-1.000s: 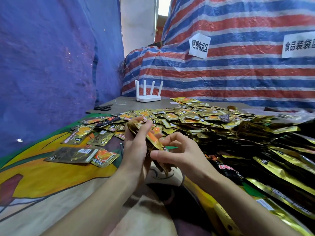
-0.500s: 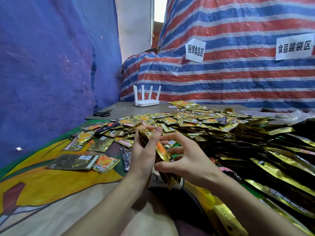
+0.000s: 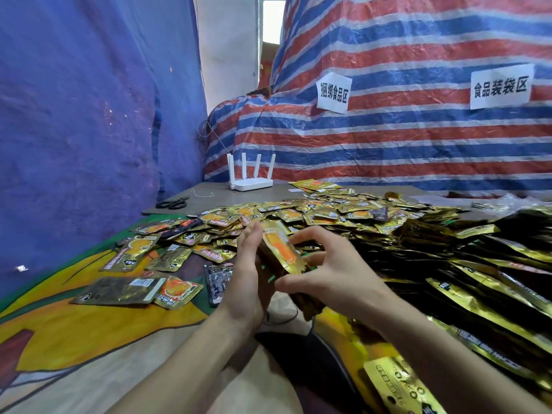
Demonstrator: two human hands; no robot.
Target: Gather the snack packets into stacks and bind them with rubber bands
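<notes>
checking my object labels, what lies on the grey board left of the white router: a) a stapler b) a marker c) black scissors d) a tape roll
c: black-handled scissors lie flat on the grey board, to the left of the white router.

left hand (image 3: 248,273): flattened against stack (image 3: 279,252) | right hand (image 3: 331,273): fingers spread wider

Gold-and-orange packets (image 3: 328,213) glinting.
The tarp (image 3: 418,138) is showing red, blue and white stripes; the router (image 3: 250,183) is looking white.
</notes>
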